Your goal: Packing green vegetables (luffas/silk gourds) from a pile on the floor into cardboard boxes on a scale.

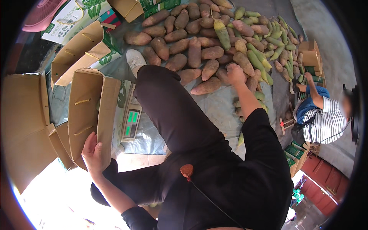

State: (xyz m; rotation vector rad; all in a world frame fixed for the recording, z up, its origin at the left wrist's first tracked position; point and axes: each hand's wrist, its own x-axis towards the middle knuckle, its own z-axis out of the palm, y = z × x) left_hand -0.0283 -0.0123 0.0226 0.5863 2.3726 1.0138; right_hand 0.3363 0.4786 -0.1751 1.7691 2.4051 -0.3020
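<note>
My left hand [93, 153] is closed on the near edge of an upright cardboard carton [85, 101] with rope handles, its thumb and fingers on the cardboard. This carton stands on a digital scale [131, 122] with a lit green display; what lies inside is mostly hidden. Out in front, my right hand [234, 74] reaches into a wide heap of large reddish-brown root vegetables [211, 69]. Its fingers are curled onto one of these roots, most of which the hand covers. Long green radishes [257, 61] lie just right of it.
Another open carton [76, 53] stands beyond the scale, and cardboard flaps [27, 126] fill the left side. A pink plastic basket [42, 15] is at the upper left. At the right, a person in a striped shirt [326, 119] works beside more cartons [311, 55].
</note>
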